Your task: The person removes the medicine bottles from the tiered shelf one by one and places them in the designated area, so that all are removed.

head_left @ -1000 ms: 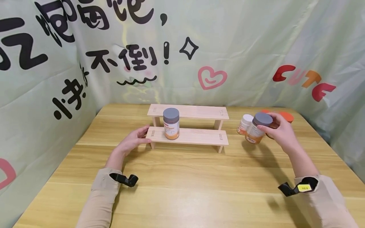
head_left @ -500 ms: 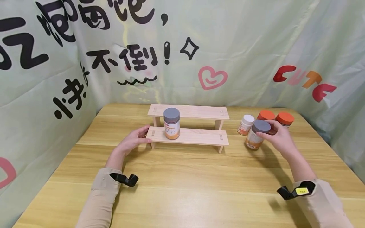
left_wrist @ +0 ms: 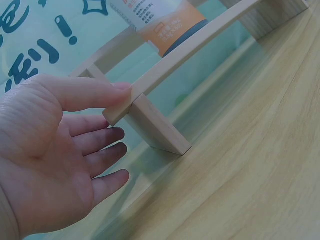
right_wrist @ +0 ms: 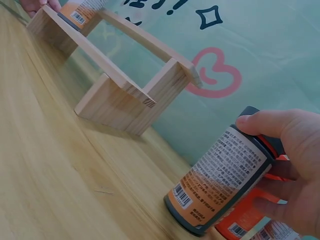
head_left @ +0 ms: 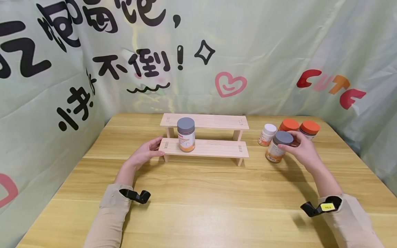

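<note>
In the head view my left hand holds the left end of a two-step wooden shelf, thumb on the lower board's front corner. The left wrist view shows that thumb on the board's end, the other fingers spread behind. A grey-capped supplement bottle stands upright on the lower step. To the shelf's right, my right hand grips a second grey-capped supplement bottle near its cap, between thumb and fingers. Its base is at the tabletop; whether it fully touches, I cannot tell.
A small white-capped bottle stands just left of the held one. Two orange-capped bottles, one with its lid and another lid showing, stand behind my right hand. A printed curtain hangs behind the wooden table.
My right hand has lowered the grey-capped bottle toward the table's front, then shifted it slightly left. The orange lids behind now show more. My left hand stays at the shelf's end.
</note>
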Demonstrator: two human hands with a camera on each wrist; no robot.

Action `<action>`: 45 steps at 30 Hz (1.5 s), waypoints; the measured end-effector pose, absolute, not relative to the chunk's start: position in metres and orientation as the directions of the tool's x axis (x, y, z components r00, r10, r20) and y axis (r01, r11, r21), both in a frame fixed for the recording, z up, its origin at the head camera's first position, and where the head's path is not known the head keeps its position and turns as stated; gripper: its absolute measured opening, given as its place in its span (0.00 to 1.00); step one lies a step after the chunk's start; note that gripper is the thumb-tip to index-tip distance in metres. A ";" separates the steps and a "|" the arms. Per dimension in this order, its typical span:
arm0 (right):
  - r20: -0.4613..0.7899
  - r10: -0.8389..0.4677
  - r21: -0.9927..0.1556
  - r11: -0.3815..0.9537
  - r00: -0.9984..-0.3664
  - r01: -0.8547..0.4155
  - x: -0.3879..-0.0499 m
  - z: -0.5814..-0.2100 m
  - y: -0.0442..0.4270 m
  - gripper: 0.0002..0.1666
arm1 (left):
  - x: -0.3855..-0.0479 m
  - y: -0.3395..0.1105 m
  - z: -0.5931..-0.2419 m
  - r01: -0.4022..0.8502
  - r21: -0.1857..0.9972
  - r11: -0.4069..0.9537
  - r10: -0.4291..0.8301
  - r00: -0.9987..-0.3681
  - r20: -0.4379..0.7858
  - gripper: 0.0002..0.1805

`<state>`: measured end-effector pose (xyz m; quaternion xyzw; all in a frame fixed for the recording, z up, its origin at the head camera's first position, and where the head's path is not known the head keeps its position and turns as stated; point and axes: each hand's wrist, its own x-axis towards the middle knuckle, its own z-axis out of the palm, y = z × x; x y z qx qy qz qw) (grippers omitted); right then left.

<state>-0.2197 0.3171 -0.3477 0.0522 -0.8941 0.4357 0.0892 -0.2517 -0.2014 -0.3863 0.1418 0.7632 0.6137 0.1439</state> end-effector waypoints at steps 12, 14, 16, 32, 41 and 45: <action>0.185 -0.053 -0.787 0.590 -0.981 -0.180 -0.217 -0.337 0.326 0.35 | -0.252 -0.201 -0.386 0.040 0.979 0.202 0.402 -0.915 -0.045 0.43; 0.178 -0.044 -0.788 0.591 -0.983 -0.169 -0.217 -0.333 0.327 0.36 | -0.252 -0.201 -0.386 0.038 0.978 0.203 0.400 -0.915 -0.047 0.43; 0.178 -0.044 -0.791 0.588 -0.983 -0.170 -0.217 -0.328 0.328 0.36 | -0.251 -0.201 -0.386 0.039 0.978 0.203 0.398 -0.916 -0.046 0.43; 0.259 -0.047 -0.786 0.571 -0.965 -0.238 -0.221 -0.288 0.291 0.33 | -0.251 -0.200 -0.384 0.036 0.977 0.209 0.384 -0.922 -0.048 0.43; 0.267 -0.148 -0.784 0.541 -0.952 -0.304 -0.225 -0.268 0.250 0.33 | -0.251 -0.200 -0.384 0.044 0.979 0.201 0.388 -0.921 -0.039 0.43; 0.269 -0.205 -0.793 0.507 -0.941 -0.338 -0.227 -0.261 0.233 0.33 | -0.251 -0.199 -0.385 0.046 0.979 0.199 0.392 -0.919 -0.036 0.43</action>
